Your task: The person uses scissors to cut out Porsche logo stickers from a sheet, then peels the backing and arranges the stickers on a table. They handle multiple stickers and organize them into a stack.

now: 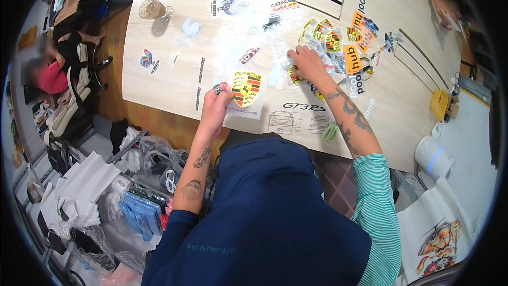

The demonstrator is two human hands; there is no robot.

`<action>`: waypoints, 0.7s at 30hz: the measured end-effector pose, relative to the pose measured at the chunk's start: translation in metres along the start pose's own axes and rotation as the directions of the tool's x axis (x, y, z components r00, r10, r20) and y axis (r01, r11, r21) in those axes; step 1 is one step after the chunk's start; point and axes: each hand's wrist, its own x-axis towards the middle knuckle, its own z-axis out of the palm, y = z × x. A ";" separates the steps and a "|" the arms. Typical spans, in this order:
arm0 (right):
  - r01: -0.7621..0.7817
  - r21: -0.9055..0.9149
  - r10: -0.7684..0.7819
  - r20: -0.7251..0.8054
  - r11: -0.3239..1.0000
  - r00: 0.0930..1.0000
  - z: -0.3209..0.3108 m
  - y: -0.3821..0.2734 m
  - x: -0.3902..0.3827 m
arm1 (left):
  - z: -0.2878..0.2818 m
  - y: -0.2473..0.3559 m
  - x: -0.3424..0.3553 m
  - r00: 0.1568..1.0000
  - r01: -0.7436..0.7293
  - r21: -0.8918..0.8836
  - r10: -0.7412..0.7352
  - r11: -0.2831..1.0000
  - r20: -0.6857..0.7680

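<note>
Wooden table (159, 82): left hand (217, 107) pinches yellow crest sticker (246, 89).

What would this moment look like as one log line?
left hand: holding crest sticker sheet | right hand: on sticker pile | surface: wooden table | nearby: scissors

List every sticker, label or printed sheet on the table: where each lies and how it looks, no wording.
Crest sticker sheet: near table edge, pinched by the left hand; white sheet, yellow, red and black shield.
Pile of crest stickers: beyond the right hand; small yellow shields.
Orange stickers: right of the pile; orange rectangles, black print.
Car outline sheet: near edge; thin dark line drawings.
Small figure sticker: table's left; blue and red.
</note>
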 end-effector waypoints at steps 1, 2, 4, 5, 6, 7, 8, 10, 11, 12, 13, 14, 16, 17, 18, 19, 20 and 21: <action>-0.013 -0.017 0.013 0.000 1.000 1.000 0.001 0.002 0.003 | -0.001 0.001 0.002 1.000 -0.001 0.010 0.000 1.000 0.016; -0.027 -0.034 0.027 0.000 0.999 1.000 0.002 0.004 0.004 | -0.002 0.002 0.004 0.999 -0.001 0.022 0.001 1.000 0.032; -0.105 0.082 0.101 0.049 0.991 0.994 0.001 0.011 0.003 | 0.000 0.004 0.005 1.000 -0.017 0.037 0.016 0.999 0.026; -0.146 0.139 0.136 0.077 0.979 0.988 0.001 0.014 -0.001 | 0.007 0.005 0.004 1.000 -0.027 0.046 0.027 0.999 0.010; -0.187 0.199 0.169 0.102 0.962 0.980 -0.001 0.014 -0.002 | 0.007 0.010 0.006 0.999 -0.041 0.062 0.041 0.997 -0.005; -0.277 0.393 0.238 0.145 0.877 0.960 -0.020 0.006 -0.012 | 0.001 0.012 0.005 1.000 -0.019 0.116 0.016 0.993 0.025; -0.272 0.608 0.237 0.139 0.746 0.961 -0.032 0.005 -0.025 | 0.001 0.014 0.004 0.999 -0.040 0.099 0.038 0.994 0.020; -0.173 0.898 0.313 0.042 0.404 0.949 -0.050 -0.006 -0.056 | 0.013 0.014 0.003 0.997 -0.081 0.061 0.080 0.995 0.022; -0.064 0.971 0.392 -0.033 0.231 0.919 -0.060 -0.016 -0.073 | 0.018 0.015 0.001 0.992 -0.125 0.080 0.124 0.989 0.015; 0.037 0.998 0.463 -0.013 -0.043 0.886 -0.084 -0.040 -0.088 | 0.022 0.017 -0.002 0.989 -0.144 0.069 0.143 0.987 0.025; 0.157 0.940 0.526 0.027 -0.302 0.850 -0.110 -0.069 -0.096 | 0.026 0.019 -0.005 0.986 -0.166 0.057 0.164 0.984 0.039; 0.241 0.904 0.558 -0.004 -0.352 0.830 -0.122 -0.089 -0.102 | 0.033 0.022 -0.009 0.982 -0.185 0.046 0.182 0.982 0.055; 0.410 0.808 0.629 -0.063 -0.424 0.775 -0.138 -0.122 -0.109 | 0.050 0.033 -0.022 0.973 -0.199 -0.063 0.205 0.978 0.110; 0.469 0.772 0.682 -0.064 -0.429 0.729 -0.141 -0.138 -0.108 | 0.059 0.039 -0.030 0.966 -0.214 -0.096 0.225 0.972 0.125; 0.528 0.734 0.731 -0.063 -0.427 0.679 -0.145 -0.154 -0.106 | 0.065 0.040 -0.035 0.959 -0.230 -0.129 0.248 0.965 0.141; 0.539 0.739 0.791 -0.013 -0.405 0.612 -0.154 -0.173 -0.101 | 0.072 0.037 -0.039 0.952 -0.274 -0.079 0.281 0.959 0.117; 0.549 0.751 0.816 -0.024 -0.366 0.577 -0.152 -0.181 -0.100 | 0.080 0.035 -0.044 0.945 -0.312 -0.093 0.319 0.946 0.073; 0.554 0.765 0.836 -0.037 -0.329 0.547 -0.147 -0.186 -0.098 | 0.088 0.035 -0.049 0.934 -0.353 -0.106 0.357 0.930 0.022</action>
